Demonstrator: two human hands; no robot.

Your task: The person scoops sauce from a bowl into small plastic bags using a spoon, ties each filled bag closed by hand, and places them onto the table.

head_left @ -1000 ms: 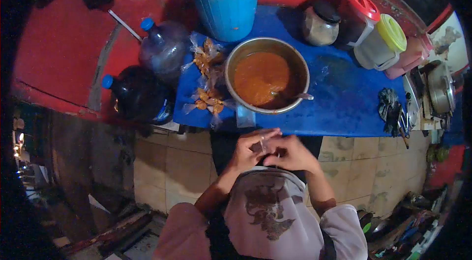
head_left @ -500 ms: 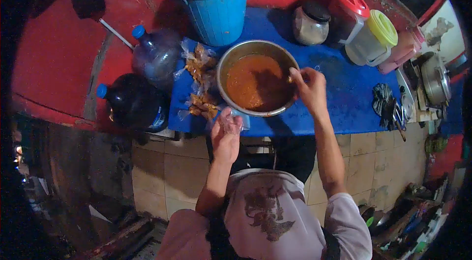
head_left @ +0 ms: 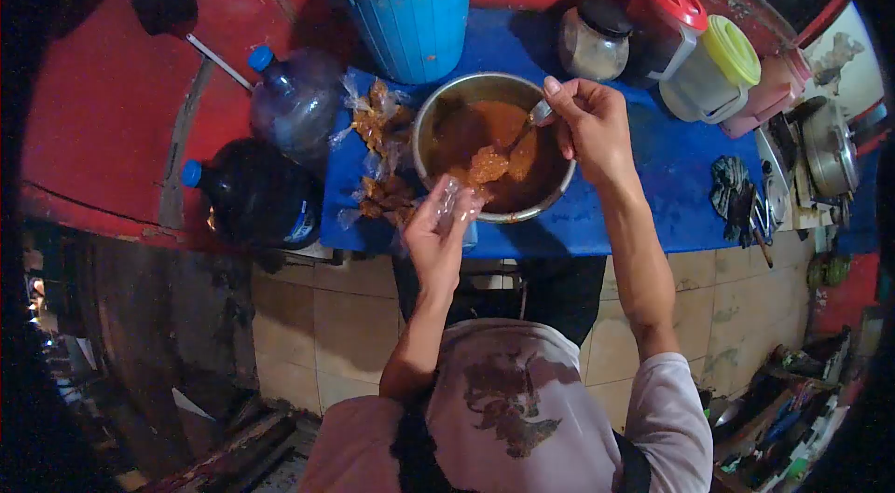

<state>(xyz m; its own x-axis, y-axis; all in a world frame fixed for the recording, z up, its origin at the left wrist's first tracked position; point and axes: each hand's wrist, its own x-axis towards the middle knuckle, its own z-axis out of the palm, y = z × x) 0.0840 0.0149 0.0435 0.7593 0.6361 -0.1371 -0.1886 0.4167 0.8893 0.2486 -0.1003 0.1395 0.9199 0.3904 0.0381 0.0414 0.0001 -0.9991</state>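
Observation:
A metal pot (head_left: 422, 130) of orange-brown sauce sits on the blue table. Over its right rim, my right hand (head_left: 592, 125) pinches the handle of a spoon (head_left: 539, 115), whose bowl is heaped with sauce above the pot. My left hand (head_left: 435, 237) is at the front left rim, its fingers closed on a small clear plastic bag (head_left: 459, 200). Filled, tied bags (head_left: 375, 120) lie left of the pot.
Behind the pot stands a blue lidded bucket (head_left: 407, 22). Two large bottles (head_left: 294, 106) are at the left. A dark-lidded jar (head_left: 594, 41) and pitchers (head_left: 713, 69) stand back right. Utensils (head_left: 760, 213) lie on the right.
Both hands have parted from in front of me. My right hand took hold of the spoon and lifted sauce on it; my left hand moved to the pot's front left rim with the bag.

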